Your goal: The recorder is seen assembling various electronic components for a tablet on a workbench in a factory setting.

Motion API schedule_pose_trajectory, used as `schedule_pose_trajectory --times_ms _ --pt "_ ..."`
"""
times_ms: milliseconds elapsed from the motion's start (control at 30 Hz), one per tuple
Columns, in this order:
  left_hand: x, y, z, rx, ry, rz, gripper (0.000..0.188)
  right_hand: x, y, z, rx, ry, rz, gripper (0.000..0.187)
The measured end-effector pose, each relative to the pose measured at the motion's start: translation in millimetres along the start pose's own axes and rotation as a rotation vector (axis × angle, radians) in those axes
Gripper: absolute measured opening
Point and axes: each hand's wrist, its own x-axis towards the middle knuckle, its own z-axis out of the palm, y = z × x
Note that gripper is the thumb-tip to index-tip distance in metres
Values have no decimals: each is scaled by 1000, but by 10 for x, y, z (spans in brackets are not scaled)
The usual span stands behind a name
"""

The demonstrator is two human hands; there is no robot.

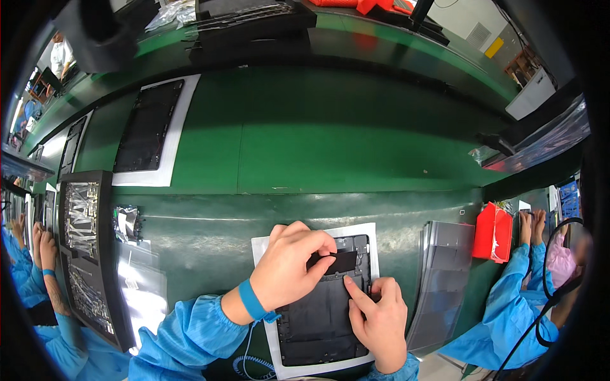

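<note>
A black tablet-like housing (314, 327) lies on a white sheet (273, 349) in front of me. My left hand (283, 263), with a blue wrist strap (251, 301) and coiled cord, pinches the edge of a thin black rectangular piece (344, 262) near the housing's upper end. The piece's left edge is partly hidden by my fingers. My right hand (383, 314) rests over the housing's right side, holding nothing. Its index finger is stretched out, with the tip just below the black piece; the other fingers are partly bent.
A black tray (105, 254) of small parts stands at left, beside a small clear bag (128, 223). Clear plastic sheets (438, 279) and a red box (493, 233) are at right. Another black housing (149, 127) lies farther off. Co-workers' hands (532, 227) show at both sides.
</note>
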Motion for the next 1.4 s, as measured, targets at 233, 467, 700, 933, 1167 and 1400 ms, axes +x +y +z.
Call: schedule_pose_trajectory --times_ms 233,467,700,933,1167,1400 --pt "25 9 -21 -4 -50 2 13 -4 38 6 29 4 8 50" --pt "25 11 -34 16 -43 11 15 -2 48 3 35 -9 1 51" --pt "33 -2 -33 34 -64 10 16 -1 54 -7 41 -19 10 52" --pt "31 -8 -31 52 -72 26 16 -3 54 -12 53 -13 5 52" --pt "26 -2 -26 88 -59 55 17 -2 48 -19 63 -5 2 51" --pt "32 -41 -8 138 -34 107 18 40 42 -8 74 19 11 52"
